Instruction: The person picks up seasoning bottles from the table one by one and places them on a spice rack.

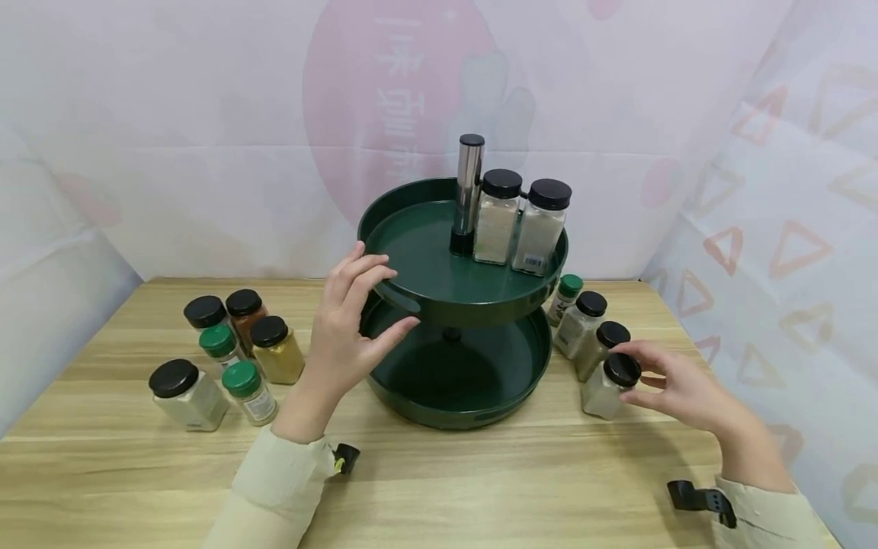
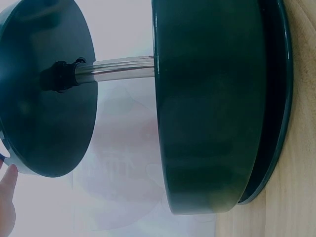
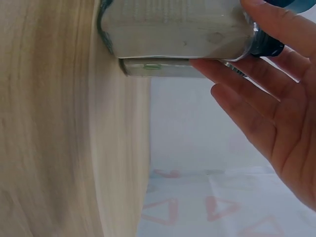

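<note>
A two-tier dark green turntable rack (image 1: 456, 415) stands at the middle of the table. My left hand (image 1: 350, 320) is at the left front rim of its upper tier, thumb and fingers spread; the thumb (image 2: 7, 197) comes close to that rim in the left wrist view. At the right, my right hand (image 1: 686, 389) pinches a square glass spice jar (image 1: 600, 393) near its black lid, thumb on one side and fingers on the other. This jar, full of pale powder, is the nearest of a row beside the rack.
The upper tier bears a steel grinder (image 1: 469, 187) and two black-lidded jars (image 1: 497, 229). Behind the pinched jar stand a brownish jar (image 1: 591, 355), a pale jar (image 1: 575, 332) and a green-capped bottle (image 1: 559, 306). Several jars, including a yellow one (image 1: 280, 362), stand at the left.
</note>
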{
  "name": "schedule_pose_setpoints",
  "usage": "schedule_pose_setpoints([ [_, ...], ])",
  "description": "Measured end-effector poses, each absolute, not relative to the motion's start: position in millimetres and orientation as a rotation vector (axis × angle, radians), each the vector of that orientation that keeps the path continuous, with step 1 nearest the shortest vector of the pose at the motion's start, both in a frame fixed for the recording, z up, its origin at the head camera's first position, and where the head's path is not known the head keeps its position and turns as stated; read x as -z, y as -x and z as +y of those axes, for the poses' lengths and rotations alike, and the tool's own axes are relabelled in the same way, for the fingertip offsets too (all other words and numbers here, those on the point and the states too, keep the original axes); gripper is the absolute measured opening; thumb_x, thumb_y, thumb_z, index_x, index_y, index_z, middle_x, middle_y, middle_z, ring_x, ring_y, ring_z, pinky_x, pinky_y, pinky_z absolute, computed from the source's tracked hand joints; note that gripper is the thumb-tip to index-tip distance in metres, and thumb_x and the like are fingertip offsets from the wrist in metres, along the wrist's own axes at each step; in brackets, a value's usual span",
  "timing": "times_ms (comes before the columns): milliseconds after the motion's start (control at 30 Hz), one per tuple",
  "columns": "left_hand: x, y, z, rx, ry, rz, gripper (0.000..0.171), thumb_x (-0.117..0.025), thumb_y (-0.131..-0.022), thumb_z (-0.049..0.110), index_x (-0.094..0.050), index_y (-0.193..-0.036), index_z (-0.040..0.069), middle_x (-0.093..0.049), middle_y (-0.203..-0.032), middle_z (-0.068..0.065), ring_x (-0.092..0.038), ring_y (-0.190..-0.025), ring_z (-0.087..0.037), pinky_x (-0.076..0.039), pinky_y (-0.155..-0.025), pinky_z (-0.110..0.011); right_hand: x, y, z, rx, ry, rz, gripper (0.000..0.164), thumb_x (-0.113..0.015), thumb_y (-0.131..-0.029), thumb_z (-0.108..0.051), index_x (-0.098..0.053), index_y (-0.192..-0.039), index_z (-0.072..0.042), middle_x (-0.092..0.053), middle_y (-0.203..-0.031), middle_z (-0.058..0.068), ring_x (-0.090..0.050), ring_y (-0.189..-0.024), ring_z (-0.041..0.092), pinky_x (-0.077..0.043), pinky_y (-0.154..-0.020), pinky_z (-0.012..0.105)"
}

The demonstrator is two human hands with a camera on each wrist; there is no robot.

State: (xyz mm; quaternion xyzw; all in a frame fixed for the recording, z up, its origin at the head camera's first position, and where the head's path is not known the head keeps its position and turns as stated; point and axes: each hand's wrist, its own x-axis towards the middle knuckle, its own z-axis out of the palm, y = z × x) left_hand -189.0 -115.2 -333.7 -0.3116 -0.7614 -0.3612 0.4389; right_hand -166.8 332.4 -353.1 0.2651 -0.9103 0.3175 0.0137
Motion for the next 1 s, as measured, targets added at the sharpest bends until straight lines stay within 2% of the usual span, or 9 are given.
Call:
schedule_pose_setpoints([
  [167,333,189,-115,0.901,0.77,-1.891,0.061,-0.066,-0.09,0.052,-0.06,-0.122,0.001,-0.056,-0.134,-0.019,-0.039,-0.142,-0.042,-0.032,-0.121,-0.049,359,170,332,-1.093,-0.845,-2.846,0.051,-0.082,-0.08,-0.01,-0.058,-0.125,-0.005,-0.063,-0.119,0.01,-0.056,-0.107,-0.013,-0.057,-0.086,0.019],
  [267,333,189,-114,0.897,0.768,-1.891,0.061,-0.066,-0.09,0.053,-0.06,-0.122,0.001,-0.056,-0.134,-0.019,-0.039,-0.141,-0.043,-0.032,-0.121,-0.05,362,172,333,-1.143,-0.837,-2.837,0.049,-0.083,-0.079,-0.008,-0.059,-0.122,-0.005,-0.063,-0.116,-0.002,-0.058,-0.104,-0.012,-0.056,-0.085,0.015],
  [433,333,189,-115,0.896,0.769,-1.89,0.061,-0.066,-0.09,0.052,-0.06,-0.122,0.001,-0.056,-0.134,-0.019,-0.039,-0.141,-0.043,-0.031,-0.121,-0.05,364,172,332,-1.197,-0.848,-2.799,0.044,-0.083,-0.078,-0.004,-0.062,-0.116,-0.004,-0.063,-0.109,-0.007,-0.06,-0.099,-0.009,-0.056,-0.083,0.013],
  [500,334,189,-115,0.896,0.77,-1.887,0.061,-0.066,-0.09,0.052,-0.06,-0.122,0.001,-0.056,-0.134,-0.019,-0.039,-0.141,-0.044,-0.031,-0.121,-0.05,364,172,332,-1.194,-0.852,-2.795,0.042,-0.082,-0.078,-0.003,-0.062,-0.115,-0.003,-0.064,-0.107,-0.005,-0.061,-0.098,-0.008,-0.056,-0.082,0.014],
  [867,334,189,-114,0.896,0.763,-1.888,0.061,-0.066,-0.09,0.053,-0.06,-0.121,0.001,-0.056,-0.134,-0.019,-0.039,-0.141,-0.043,-0.032,-0.121,-0.05,366,172,331,-1.297,-0.786,-2.822,0.043,-0.081,-0.08,-0.005,-0.061,-0.118,-0.003,-0.06,-0.113,-0.016,-0.061,-0.1,-0.008,-0.061,-0.077,0.022],
  [1000,334,188,-115,0.897,0.76,-1.892,0.061,-0.065,-0.09,0.053,-0.06,-0.122,0.001,-0.056,-0.134,-0.018,-0.039,-0.141,-0.043,-0.032,-0.121,-0.05,366,172,331,-1.298,-0.763,-2.825,0.044,-0.081,-0.081,-0.006,-0.061,-0.119,-0.003,-0.061,-0.113,-0.014,-0.06,-0.101,-0.009,-0.061,-0.077,0.022],
])
